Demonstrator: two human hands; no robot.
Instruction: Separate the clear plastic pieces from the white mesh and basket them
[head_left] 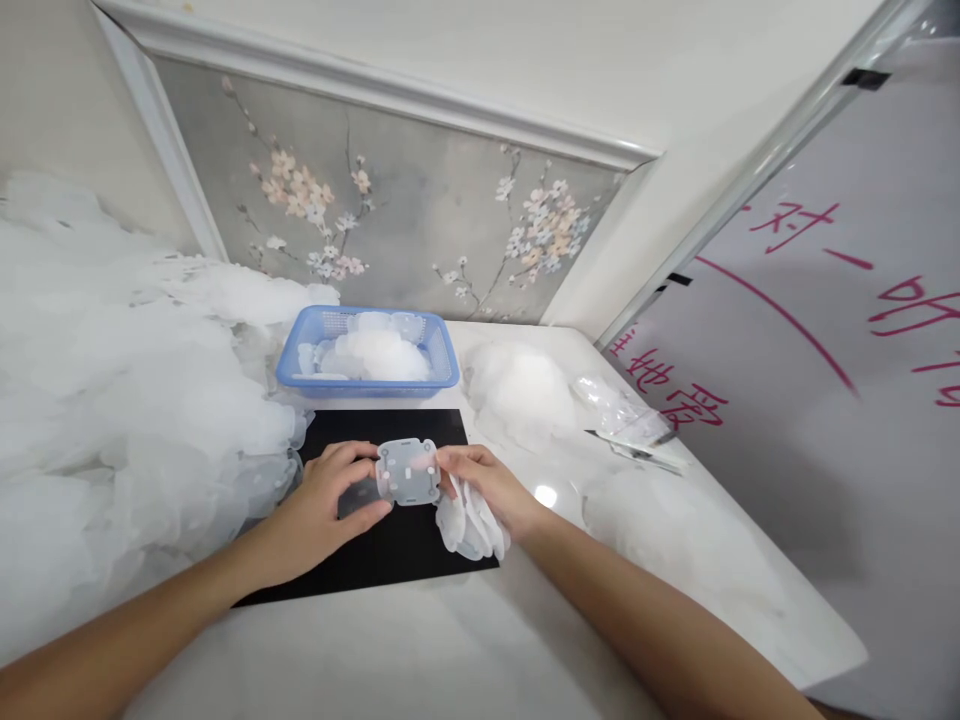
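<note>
the translucent plastic plate (408, 480) is between your two hands, over the black mat (360, 560). your right hand (491, 485) has its thumb and fingers pinched on the plate's right edge, with a fanned bundle of similar plates (471, 525) hanging below those fingers. your left hand (319, 510) has thumb and fingers apart at the left edge; whether they grip it, i cannot tell. expect it light, thin and springy, probably slick, liable to crease under a hard squeeze. hold opposite edges with your fingertips, off the middle.
</note>
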